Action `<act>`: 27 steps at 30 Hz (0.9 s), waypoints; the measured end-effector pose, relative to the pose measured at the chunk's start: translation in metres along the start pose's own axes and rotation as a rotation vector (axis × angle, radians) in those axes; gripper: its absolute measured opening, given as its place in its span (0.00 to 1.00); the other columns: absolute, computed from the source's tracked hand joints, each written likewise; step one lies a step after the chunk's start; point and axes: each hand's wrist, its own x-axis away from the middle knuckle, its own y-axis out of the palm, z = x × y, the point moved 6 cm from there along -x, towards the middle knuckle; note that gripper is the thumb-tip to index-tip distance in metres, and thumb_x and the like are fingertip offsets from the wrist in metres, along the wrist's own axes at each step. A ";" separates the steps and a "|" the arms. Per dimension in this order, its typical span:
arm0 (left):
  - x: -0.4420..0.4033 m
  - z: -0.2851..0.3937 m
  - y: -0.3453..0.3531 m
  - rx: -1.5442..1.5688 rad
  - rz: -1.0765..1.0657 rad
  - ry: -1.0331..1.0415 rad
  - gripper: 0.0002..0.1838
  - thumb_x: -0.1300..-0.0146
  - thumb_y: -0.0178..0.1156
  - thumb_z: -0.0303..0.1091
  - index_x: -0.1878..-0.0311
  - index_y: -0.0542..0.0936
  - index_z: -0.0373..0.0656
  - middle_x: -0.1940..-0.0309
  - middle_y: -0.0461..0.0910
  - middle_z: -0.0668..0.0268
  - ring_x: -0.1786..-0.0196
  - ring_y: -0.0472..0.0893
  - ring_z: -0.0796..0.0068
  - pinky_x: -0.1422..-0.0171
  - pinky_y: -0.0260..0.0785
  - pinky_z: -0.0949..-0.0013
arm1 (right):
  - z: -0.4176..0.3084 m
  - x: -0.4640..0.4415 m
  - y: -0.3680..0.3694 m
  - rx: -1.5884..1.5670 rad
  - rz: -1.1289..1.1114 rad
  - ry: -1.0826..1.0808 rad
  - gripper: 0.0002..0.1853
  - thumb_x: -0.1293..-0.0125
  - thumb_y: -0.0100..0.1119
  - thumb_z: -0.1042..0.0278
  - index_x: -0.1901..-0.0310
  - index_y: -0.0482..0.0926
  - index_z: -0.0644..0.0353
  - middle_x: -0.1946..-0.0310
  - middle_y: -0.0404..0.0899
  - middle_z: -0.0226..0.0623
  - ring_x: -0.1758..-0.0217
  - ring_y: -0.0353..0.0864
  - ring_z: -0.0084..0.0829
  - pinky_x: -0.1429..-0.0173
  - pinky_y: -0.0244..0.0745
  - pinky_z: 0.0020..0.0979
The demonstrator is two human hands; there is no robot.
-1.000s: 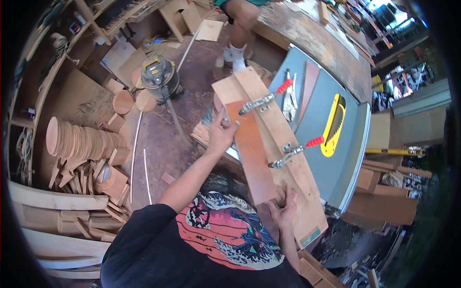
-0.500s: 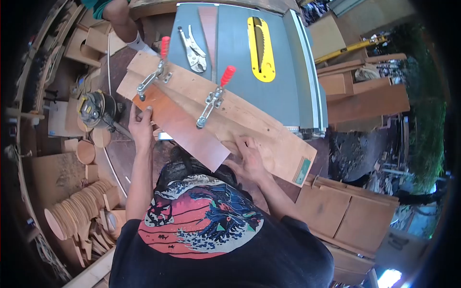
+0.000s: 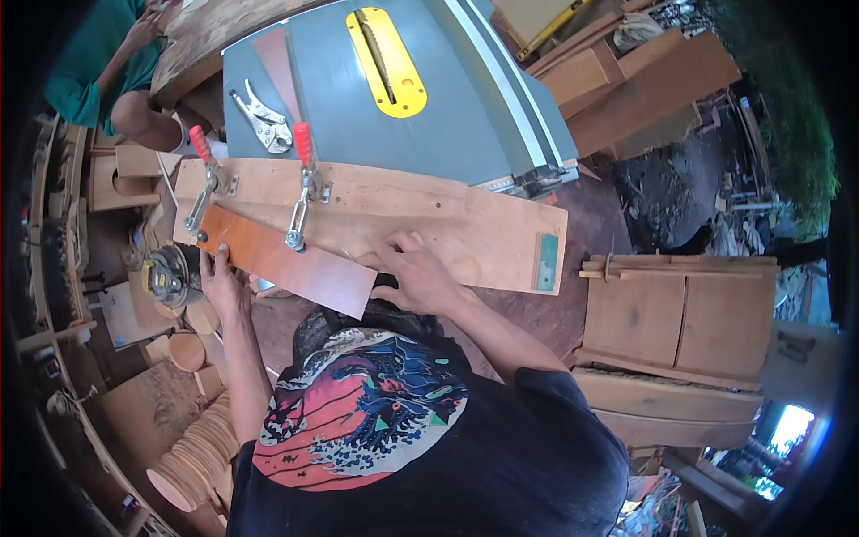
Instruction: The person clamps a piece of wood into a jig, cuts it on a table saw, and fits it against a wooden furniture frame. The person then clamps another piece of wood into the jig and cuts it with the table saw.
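Note:
A thin reddish-brown wooden board lies at a slant on the near edge of a longer pale plywood jig. My left hand grips its left part, thumb on top and the other fingers partly hidden below. At its right end, my right hand is closed around the corner, fingers resting over the jig. Two toggle clamps with red handles, a left clamp and a right clamp, are mounted on the jig. Their handles stand up, and their tips sit over or beside the board's far edge.
Behind the jig is a table saw with a yellow blade insert. Locking pliers and a tapered wood strip lie on it. A person in green is at the upper left. Wooden panels stand at right.
My view has turned, so the saw and jig appear shifted left and more level. Both hands stay on the board; more of the other person shows.

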 end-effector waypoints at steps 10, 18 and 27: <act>-0.004 -0.002 -0.006 -0.027 0.001 -0.019 0.28 0.27 0.60 0.29 0.27 0.66 0.39 0.46 0.81 0.61 0.53 0.85 0.71 0.59 0.82 0.68 | 0.002 0.003 0.001 -0.020 0.035 -0.017 0.42 0.49 0.78 0.58 0.33 0.73 0.63 0.51 0.79 0.44 0.43 0.74 0.45 0.38 0.66 0.44; -0.009 -0.007 -0.008 -0.053 -0.068 -0.034 0.27 0.26 0.58 0.34 0.27 0.67 0.46 0.45 0.79 0.64 0.48 0.83 0.70 0.52 0.82 0.66 | 0.003 0.004 0.000 -0.035 0.065 -0.042 0.45 0.51 0.78 0.59 0.31 0.69 0.66 0.50 0.84 0.36 0.43 0.74 0.43 0.38 0.66 0.44; -0.009 -0.006 -0.009 -0.083 -0.076 -0.031 0.25 0.26 0.58 0.34 0.28 0.68 0.46 0.46 0.79 0.65 0.48 0.83 0.70 0.52 0.81 0.66 | 0.005 0.003 0.001 -0.022 0.045 -0.021 0.45 0.51 0.78 0.61 0.31 0.68 0.67 0.50 0.85 0.33 0.43 0.74 0.43 0.38 0.66 0.45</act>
